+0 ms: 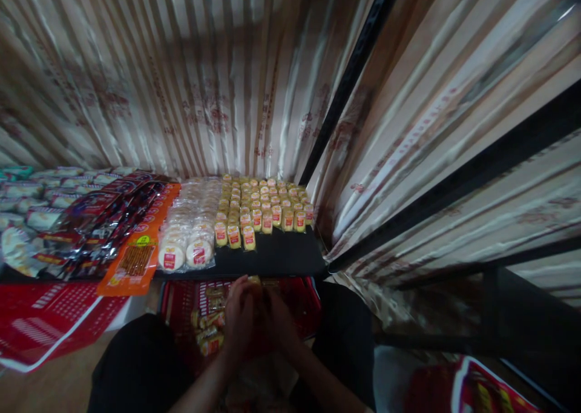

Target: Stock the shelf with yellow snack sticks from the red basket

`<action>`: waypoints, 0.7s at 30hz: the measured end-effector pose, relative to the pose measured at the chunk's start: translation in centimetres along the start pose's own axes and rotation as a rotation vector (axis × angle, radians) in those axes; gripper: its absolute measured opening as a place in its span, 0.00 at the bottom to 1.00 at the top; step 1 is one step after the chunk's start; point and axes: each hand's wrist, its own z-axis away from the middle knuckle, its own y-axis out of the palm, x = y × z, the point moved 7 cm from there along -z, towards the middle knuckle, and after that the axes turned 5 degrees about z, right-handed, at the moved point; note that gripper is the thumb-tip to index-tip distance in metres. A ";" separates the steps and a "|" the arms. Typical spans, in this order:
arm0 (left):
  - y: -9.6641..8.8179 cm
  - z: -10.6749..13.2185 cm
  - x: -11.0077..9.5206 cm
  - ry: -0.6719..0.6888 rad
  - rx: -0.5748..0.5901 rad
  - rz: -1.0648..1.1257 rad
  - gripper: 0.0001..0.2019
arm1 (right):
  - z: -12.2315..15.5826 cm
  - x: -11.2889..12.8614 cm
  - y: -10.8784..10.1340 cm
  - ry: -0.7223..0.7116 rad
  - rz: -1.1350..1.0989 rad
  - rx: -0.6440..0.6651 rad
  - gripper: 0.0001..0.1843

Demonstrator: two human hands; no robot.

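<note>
From far off, I see my left hand [239, 316] with its fingers bent against a small yellow packet [255, 283], low in the middle of the frame. They seem to pinch it. My right hand [278, 319] comes close on the other side, but it is dark and blurry, so I cannot tell if its fingers grip anything. The packet is at the tips of the left fingers, between the two hands. I think it is held up there so that both hands can get at it.

Just below is a red basket [314, 298], tucked between two dark knees, I guess to keep it in easy reach. More yellow packets [211, 343] lie in a jumble inside it, to the left of the left hand.

Above the hands, the black shelf [281, 255] runs across the frame. Rows of yellow packets [233, 236] stand near its right end, with their front labels facing out, maybe so people can read them. Next to them, to the left, are round white packs [200, 252], two side by side in front. Then comes an orange bag [136, 261] that pokes over the shelf edge, then dark shiny packs [91, 213]. Another red basket [68, 322] sits at the lower left. A striped curtain [204, 98] hangs behind everything.
</note>
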 end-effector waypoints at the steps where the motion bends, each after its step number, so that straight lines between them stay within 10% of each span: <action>1: 0.4 -0.1 -0.6 0.025 0.018 0.000 0.11 | -0.1 0.2 -0.5 0.001 -0.010 -0.007 0.18; 13: 5.9 -3.0 -5.3 0.102 0.114 0.268 0.16 | -4.1 2.7 -7.2 -0.029 -0.044 -0.253 0.14; 21: 8.5 -6.1 -6.2 -0.030 0.101 0.029 0.17 | -7.8 0.7 -8.2 0.007 0.077 -0.310 0.17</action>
